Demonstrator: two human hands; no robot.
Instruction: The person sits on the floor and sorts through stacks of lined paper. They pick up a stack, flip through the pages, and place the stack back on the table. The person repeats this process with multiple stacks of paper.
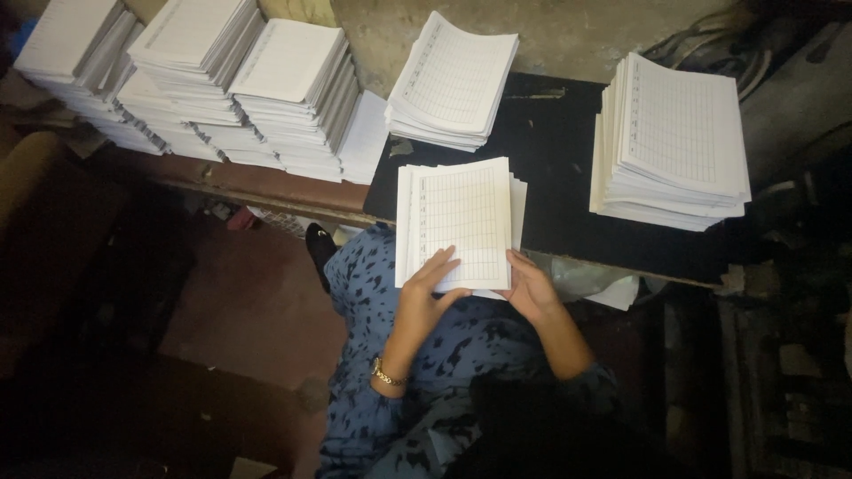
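Note:
A thin set of white ruled sheets (457, 217) lies at the near edge of a black tabletop (555, 151), overhanging toward my lap. My left hand (426, 288), with a gold wristband, rests fingers spread on the sheets' lower left corner. My right hand (530, 286) grips the lower right corner, thumb on top. The sheets show a printed grid with a margin column.
A fanned stack of ruled sheets (453, 80) sits behind, a thick stack (674, 142) at the right. Several tall paper piles (204, 80) fill a brown bench at the left. My blue patterned clothing (399, 355) is below; a dark shoe (318, 244) shows by the floor.

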